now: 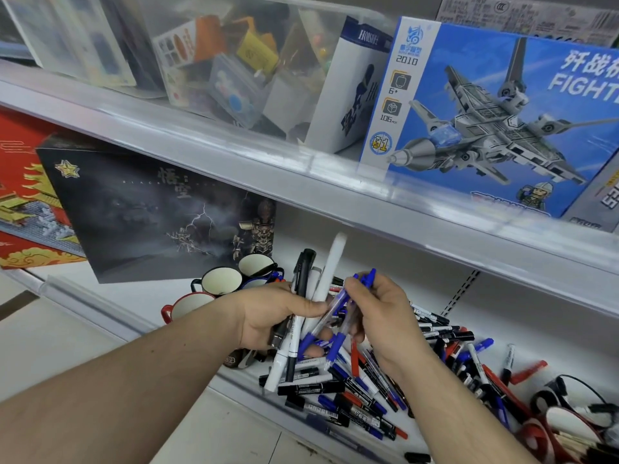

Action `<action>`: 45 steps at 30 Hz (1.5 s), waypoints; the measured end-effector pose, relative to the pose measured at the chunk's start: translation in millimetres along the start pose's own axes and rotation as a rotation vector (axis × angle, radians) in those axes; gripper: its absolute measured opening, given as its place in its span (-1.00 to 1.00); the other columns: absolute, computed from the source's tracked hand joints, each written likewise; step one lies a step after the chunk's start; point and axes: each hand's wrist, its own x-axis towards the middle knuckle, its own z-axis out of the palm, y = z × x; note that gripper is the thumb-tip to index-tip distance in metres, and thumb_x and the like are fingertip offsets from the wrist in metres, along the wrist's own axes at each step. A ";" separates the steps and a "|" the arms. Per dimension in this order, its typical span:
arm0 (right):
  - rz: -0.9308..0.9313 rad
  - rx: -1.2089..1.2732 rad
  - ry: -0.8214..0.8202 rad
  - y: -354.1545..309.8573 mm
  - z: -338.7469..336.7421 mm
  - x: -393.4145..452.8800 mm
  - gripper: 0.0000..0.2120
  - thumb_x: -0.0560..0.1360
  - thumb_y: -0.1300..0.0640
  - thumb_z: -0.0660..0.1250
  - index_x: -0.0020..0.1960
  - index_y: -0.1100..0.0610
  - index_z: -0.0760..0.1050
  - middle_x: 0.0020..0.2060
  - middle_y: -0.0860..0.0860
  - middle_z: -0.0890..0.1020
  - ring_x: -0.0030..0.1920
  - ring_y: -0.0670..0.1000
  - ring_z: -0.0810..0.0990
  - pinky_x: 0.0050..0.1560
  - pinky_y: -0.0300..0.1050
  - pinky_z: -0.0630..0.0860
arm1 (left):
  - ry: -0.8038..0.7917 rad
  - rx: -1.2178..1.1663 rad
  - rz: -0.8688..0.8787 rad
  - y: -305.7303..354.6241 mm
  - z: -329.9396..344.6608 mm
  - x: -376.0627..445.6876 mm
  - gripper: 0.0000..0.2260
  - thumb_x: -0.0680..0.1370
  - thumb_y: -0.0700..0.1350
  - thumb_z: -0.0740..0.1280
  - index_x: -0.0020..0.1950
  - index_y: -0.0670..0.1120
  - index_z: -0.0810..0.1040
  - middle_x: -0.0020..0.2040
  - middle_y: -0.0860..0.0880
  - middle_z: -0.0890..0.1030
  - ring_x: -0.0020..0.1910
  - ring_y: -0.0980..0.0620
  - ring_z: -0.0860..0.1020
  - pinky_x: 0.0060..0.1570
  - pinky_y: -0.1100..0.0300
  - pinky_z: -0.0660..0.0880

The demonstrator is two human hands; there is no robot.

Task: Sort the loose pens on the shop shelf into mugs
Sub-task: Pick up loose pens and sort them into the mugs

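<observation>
1. A heap of loose pens point(385, 390), black, blue, red and white, is lying across the lower shelf point(502, 316), spreading from its near edge toward the right.
2. Just above the heap, the left hand point(271, 316) is curling its fingers round a bundle of markers point(313, 296), white and black ones, which are standing tilted with their upper ends pointing far and their lower ends hanging over the heap.
3. Touching that bundle from the right, the right hand point(382, 316) is pinching a blue-capped pen point(365, 277) between thumb and fingertips; more clear pens with blue caps point(330, 333) are slanting down between the two hands, and which hand is holding them cannot be told.
4. Left of the hands, a red mug point(184, 304) is standing nearest, partly hidden by the left forearm; a dark mug point(219, 279) is sitting just beyond it, and a farther mug point(256, 264) is already carrying a few pens.
5. Behind the mugs, a dark box point(150, 209) is leaning on the shelf.
6. Farthest, on the upper shelf, a blue fighter-jet box point(502, 112) is standing at the right.
</observation>
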 end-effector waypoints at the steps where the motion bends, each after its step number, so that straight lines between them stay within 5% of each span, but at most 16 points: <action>1: -0.009 0.033 0.020 1.3 -3.0 0.9 -0.89 0.63 0.18 0.26 -0.03 0.22 0.47 -0.52 0.08 0.49 -0.57 -0.01 0.41 -0.56 -0.17 0.32 | 0.000 0.008 0.006 0.1 -2.0 -0.3 -0.67 0.36 -0.22 0.43 0.11 -0.26 0.62 -0.13 -0.21 0.66 -0.20 -0.09 0.67 -0.20 0.00 0.65; 4: -0.012 0.095 0.047 3.5 -5.9 1.1 -0.89 0.64 0.19 0.24 0.00 0.24 0.44 -0.52 0.09 0.50 -0.55 -0.01 0.42 -0.52 -0.13 0.37 | 0.030 0.071 0.009 -0.6 -3.8 0.0 -0.53 0.33 -0.31 0.46 0.23 -0.31 0.56 -0.03 -0.29 0.65 -0.14 -0.15 0.66 -0.17 -0.01 0.64; 9: 0.002 0.095 0.050 9.3 -5.4 0.6 -0.89 0.62 0.16 0.28 0.02 0.21 0.48 -0.35 0.21 0.53 -0.53 -0.01 0.44 -0.51 -0.12 0.42 | 0.051 0.178 0.045 -0.8 6.3 2.1 -0.77 0.48 -0.38 0.37 0.10 -0.23 0.64 -0.06 -0.18 0.69 -0.15 -0.06 0.67 -0.26 0.13 0.61; 16: -0.002 0.060 0.003 11.3 -3.2 -2.9 -0.93 0.58 0.19 0.33 0.01 0.20 0.54 -0.35 0.02 0.65 -0.48 -0.02 0.47 -0.45 -0.10 0.48 | 0.077 0.214 0.060 -3.1 5.4 6.1 -0.81 0.48 -0.36 0.38 0.05 -0.18 0.67 -0.05 -0.17 0.69 -0.14 -0.05 0.67 -0.22 0.14 0.59; 20: 0.002 0.049 0.011 13.3 -4.4 -2.6 -0.92 0.57 0.20 0.36 0.02 0.22 0.54 -0.41 -0.01 0.60 -0.48 -0.01 0.48 -0.44 -0.11 0.49 | 0.075 0.266 0.080 -4.5 8.4 7.0 -0.82 0.49 -0.33 0.39 0.06 -0.18 0.66 0.07 -0.18 0.68 -0.02 -0.02 0.65 -0.05 0.18 0.58; 25: 0.053 0.065 0.027 17.9 -4.7 -1.5 -0.88 0.52 0.21 0.42 0.00 0.24 0.55 -0.43 0.03 0.56 -0.51 -0.04 0.46 -0.50 -0.17 0.41 | 0.055 0.335 0.098 -8.1 9.2 10.6 -0.78 0.42 -0.31 0.45 0.05 -0.19 0.65 0.00 -0.15 0.68 0.02 -0.06 0.63 0.15 0.04 0.54; 28: 0.103 0.124 0.028 18.6 -6.2 0.6 -0.89 0.53 0.20 0.42 0.01 0.23 0.56 -0.41 0.07 0.54 -0.53 -0.05 0.41 -0.55 -0.22 0.31 | 0.101 0.344 0.090 -8.5 4.6 11.1 -0.78 0.47 -0.39 0.40 0.06 -0.19 0.64 -0.07 -0.12 0.69 -0.06 -0.04 0.65 0.05 0.08 0.58; 33: 0.126 0.170 -0.025 22.9 2.1 7.2 -0.98 0.56 0.29 0.34 -0.03 0.24 0.55 -0.40 0.10 0.57 -0.47 0.03 0.50 -0.51 -0.17 0.39 | 0.131 0.383 0.100 -10.1 -14.2 4.4 -0.60 0.33 -0.27 0.51 0.16 -0.18 0.63 0.08 -0.17 0.68 0.13 -0.14 0.63 0.23 -0.03 0.50; 39: 0.104 0.236 0.038 32.7 30.5 17.9 -0.94 0.56 0.31 0.33 -0.06 0.23 0.57 -0.41 0.11 0.61 -0.43 0.04 0.56 -0.42 -0.16 0.52 | 0.396 0.180 0.086 -7.6 -65.3 -29.6 -0.94 0.52 -0.39 0.34 -0.06 -0.27 0.55 -0.32 -0.19 0.58 -0.45 -0.03 0.54 -0.44 0.18 0.49; 45: 0.079 0.221 0.153 56.7 72.2 40.8 -0.96 0.56 0.26 0.36 -0.07 0.18 0.56 -0.48 -0.03 0.62 -0.34 0.12 0.60 -0.29 -0.06 0.56 | 0.723 0.017 0.095 -15.2 -120.4 -53.8 -0.90 0.49 -0.37 0.40 -0.04 -0.26 0.55 -0.23 -0.21 0.61 -0.34 -0.10 0.59 -0.34 0.07 0.54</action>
